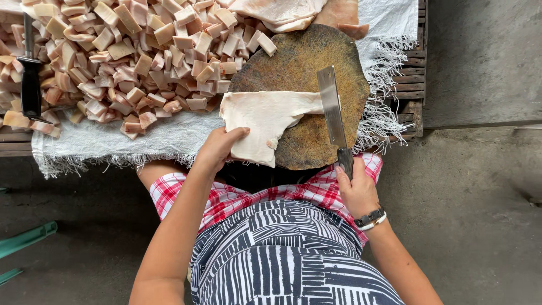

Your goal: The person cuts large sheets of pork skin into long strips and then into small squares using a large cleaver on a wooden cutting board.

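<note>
A pale slab of pork fat lies across the near left part of a round wooden chopping block. My left hand presses on the slab's near left edge, fingers curled over it. My right hand grips the dark handle of a cleaver. The cleaver's long steel blade lies along the slab's right end, pointing away from me. A wristband sits on my right wrist.
A large heap of cut pink and cream fat cubes covers a white woven sack at the left. A black-handled knife rests on the heap. More uncut slabs lie at the far edge. Wooden slats flank the right.
</note>
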